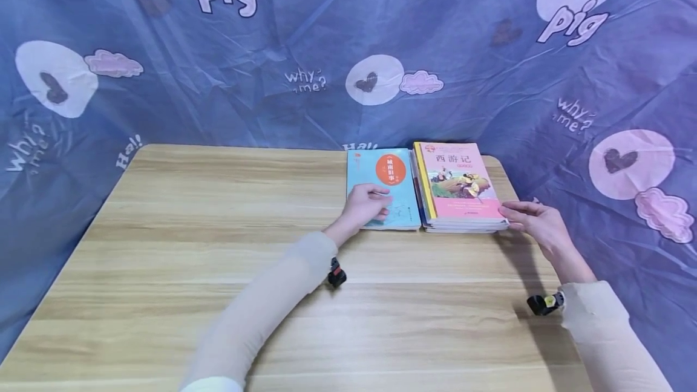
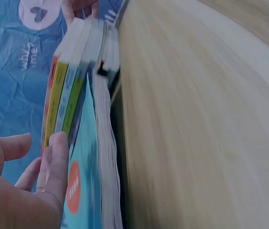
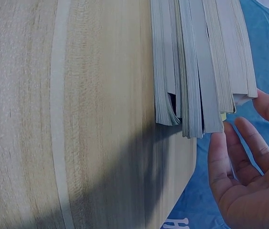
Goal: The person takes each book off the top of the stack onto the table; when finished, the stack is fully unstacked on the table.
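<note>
A light blue paperback book [image 1: 361, 168] with an orange oval on its cover lies at the far side of the table. Beside it on the right stands a stack of several books, topped by a pink book [image 1: 472, 207] with a picture on its cover. My left hand [image 1: 366, 204] is over the blue book, fingers extended; in the left wrist view its fingertips overlap the coloured spines [image 2: 60, 100] of the stack. At the stack's right near corner, my right hand [image 1: 536, 228] touches the book edges [image 3: 213, 71] with nearly straight fingertips.
The wood-grain table [image 1: 179, 247] stretches left and towards me. A blue printed cloth [image 1: 261, 101] hangs behind the table and along both sides. Small black cameras sit at the left wrist [image 1: 336, 274] and the right wrist [image 1: 544, 303].
</note>
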